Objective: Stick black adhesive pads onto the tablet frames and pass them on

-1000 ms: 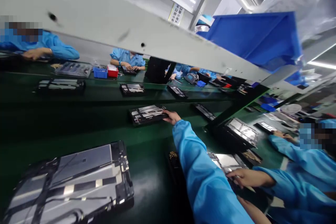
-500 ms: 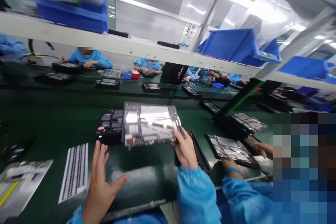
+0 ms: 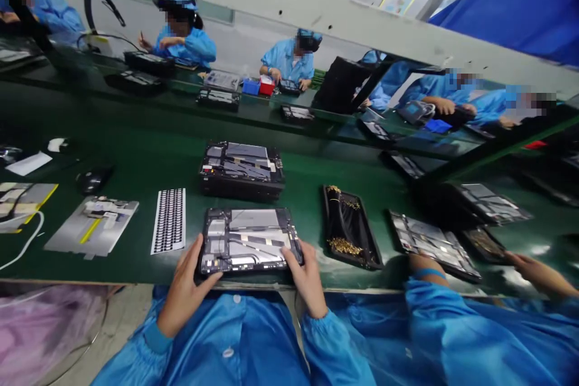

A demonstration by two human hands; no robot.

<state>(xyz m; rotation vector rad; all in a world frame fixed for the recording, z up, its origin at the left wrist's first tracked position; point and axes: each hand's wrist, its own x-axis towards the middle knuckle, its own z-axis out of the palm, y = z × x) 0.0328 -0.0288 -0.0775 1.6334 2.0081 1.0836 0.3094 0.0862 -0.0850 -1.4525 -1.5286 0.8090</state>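
An opened tablet (image 3: pixel 260 247), its silver battery panels, black cables and circuit parts exposed, lies flat on the green table in front of me. My left hand (image 3: pixel 183 289) grips its left front corner, fingers along the side edge and thumb at the front edge. At the right edge, my right hand (image 3: pixel 307 274) holds it with the thumb on top and the fingers around the side. Just behind stands a stack of similar opened tablets (image 3: pixel 242 184). Right of my right hand is a black tray (image 3: pixel 371 253) with bundled black cables (image 3: pixel 341 217) that have gold ends.
To the left lie a sheet of black-and-white stickers (image 3: pixel 169 220), a silver panel with yellow tape (image 3: pixel 108 217) and a computer mouse (image 3: pixel 94 180). A co-worker's hands (image 3: pixel 427 268) are over another opened tablet (image 3: pixel 432 241) at right. A white shelf beam (image 3: pixel 307 18) crosses above.
The tablet, held up in my right hand before, has come down onto the table. My left hand, spread and apart from it earlier, is on its left corner. The view has tilted downward.
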